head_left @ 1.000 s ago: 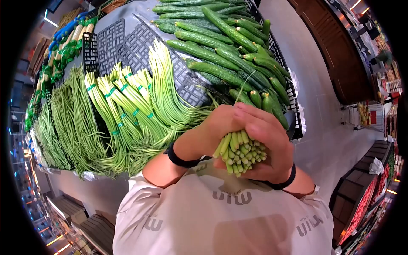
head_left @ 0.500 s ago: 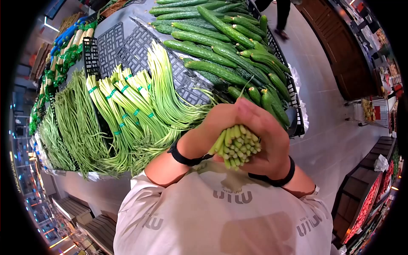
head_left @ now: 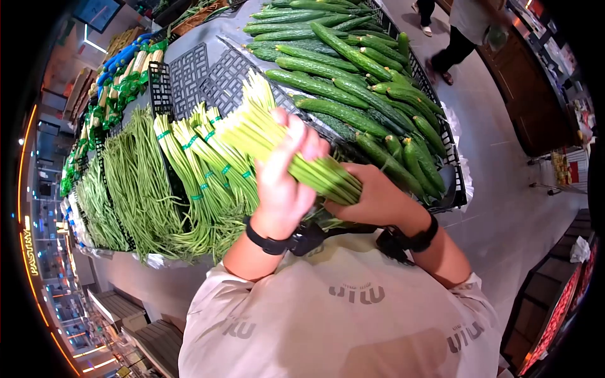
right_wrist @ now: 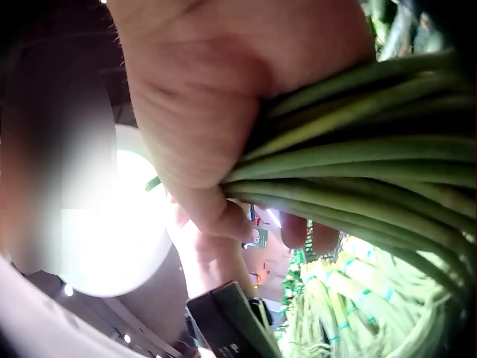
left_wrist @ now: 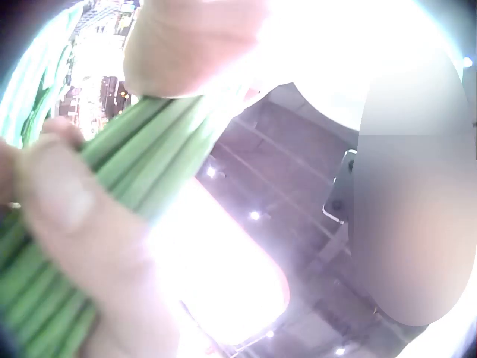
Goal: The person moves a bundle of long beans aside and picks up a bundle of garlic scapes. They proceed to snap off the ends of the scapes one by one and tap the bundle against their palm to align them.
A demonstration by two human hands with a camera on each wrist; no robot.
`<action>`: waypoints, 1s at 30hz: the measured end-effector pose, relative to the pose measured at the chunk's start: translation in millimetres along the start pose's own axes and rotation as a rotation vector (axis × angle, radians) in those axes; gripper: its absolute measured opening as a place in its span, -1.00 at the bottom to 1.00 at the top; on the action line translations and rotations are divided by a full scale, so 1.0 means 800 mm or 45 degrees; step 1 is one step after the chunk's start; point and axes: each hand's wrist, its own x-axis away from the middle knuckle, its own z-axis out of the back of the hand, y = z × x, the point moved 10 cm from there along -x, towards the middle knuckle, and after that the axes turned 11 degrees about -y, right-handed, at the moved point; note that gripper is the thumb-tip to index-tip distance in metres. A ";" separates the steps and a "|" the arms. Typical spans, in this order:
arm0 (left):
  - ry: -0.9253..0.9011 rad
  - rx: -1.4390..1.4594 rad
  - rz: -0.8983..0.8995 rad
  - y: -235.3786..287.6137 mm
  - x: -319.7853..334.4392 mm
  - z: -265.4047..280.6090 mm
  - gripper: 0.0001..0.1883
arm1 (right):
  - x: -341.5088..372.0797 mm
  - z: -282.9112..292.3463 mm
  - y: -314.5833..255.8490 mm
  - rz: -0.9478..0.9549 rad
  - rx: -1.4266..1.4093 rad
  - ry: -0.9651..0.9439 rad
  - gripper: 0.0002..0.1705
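Observation:
A thick bundle of green stems slants across the front of the body, its pale ends pointing up and left. My left hand grips it around the middle, fingers curled over the top. My right hand holds the bundle lower down, at its darker right part. In the right wrist view the stems fan out from under my right hand. The left wrist view shows fingers of my left hand wrapped across the stems. Banded bunches lie behind the left hand.
Cucumbers fill the right of the display beside a black crate edge. Long green beans lie at left, near green-wrapped produce. Black grid trays stand behind the bunches. A person in dark trousers is in the aisle at upper right.
The bundle has turned from end-on between both hands to lying slantwise. My left hand has moved left and up onto its middle. The view has shifted slightly, and more people show in the aisle.

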 end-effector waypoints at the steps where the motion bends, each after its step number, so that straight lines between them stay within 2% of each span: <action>1: 0.107 0.034 -0.003 0.006 -0.003 0.010 -0.81 | -0.005 -0.002 -0.006 0.024 0.068 -0.008 -0.62; 4: 0.130 0.203 -0.005 0.016 -0.011 0.034 -0.87 | -0.016 -0.005 -0.016 -0.052 0.062 -0.036 -0.64; 7: -0.045 0.232 0.004 0.021 -0.015 0.027 -0.83 | -0.025 -0.008 -0.026 0.058 0.167 0.053 -0.66; 10: -0.131 0.172 0.008 0.021 -0.003 0.030 -0.75 | -0.024 -0.018 -0.030 0.042 0.207 0.086 -0.63; 13: -0.269 -0.127 0.282 -0.012 0.026 0.018 -0.63 | -0.018 -0.025 -0.015 0.018 0.141 0.194 -0.59; 14: -0.374 -0.062 0.333 -0.025 0.028 0.010 -0.66 | -0.019 -0.028 -0.034 0.267 0.092 0.264 -0.55; 16: -0.386 -0.236 0.394 -0.025 0.039 0.006 -0.68 | -0.019 -0.031 -0.040 0.365 0.036 0.352 -0.49; 17: -0.384 -0.232 0.384 -0.024 0.040 0.006 -0.68 | -0.016 -0.032 -0.038 0.363 0.046 0.345 -0.49; 19: -0.445 -0.719 0.386 -0.021 0.039 0.007 -0.68 | -0.024 -0.046 0.008 -0.058 -0.116 0.144 -0.50; 22: -0.525 -0.691 0.356 -0.026 0.039 0.002 -0.61 | -0.027 -0.041 0.005 0.075 0.103 0.273 -0.53; 23: -0.516 -0.510 0.403 -0.040 0.044 0.009 -0.67 | -0.029 -0.044 0.013 0.064 0.095 0.267 -0.53; 25: -0.454 -0.481 0.474 -0.049 0.053 0.029 -0.71 | -0.024 -0.042 -0.008 0.372 0.117 0.339 -0.53; 26: -0.411 -0.458 0.534 -0.057 0.055 0.041 -0.74 | -0.024 -0.041 -0.008 0.369 0.108 0.343 -0.53; 28: -0.361 -0.423 0.546 -0.071 0.063 0.046 -0.79 | -0.004 -0.049 -0.052 0.658 0.657 0.482 -0.44; 29: -0.203 -0.400 0.549 -0.062 0.065 0.046 -0.81 | 0.010 -0.043 -0.048 0.720 0.768 0.751 -0.25; 30: -0.047 -0.381 0.550 -0.057 0.067 0.052 -0.82 | 0.012 -0.042 -0.038 0.718 0.760 0.767 -0.25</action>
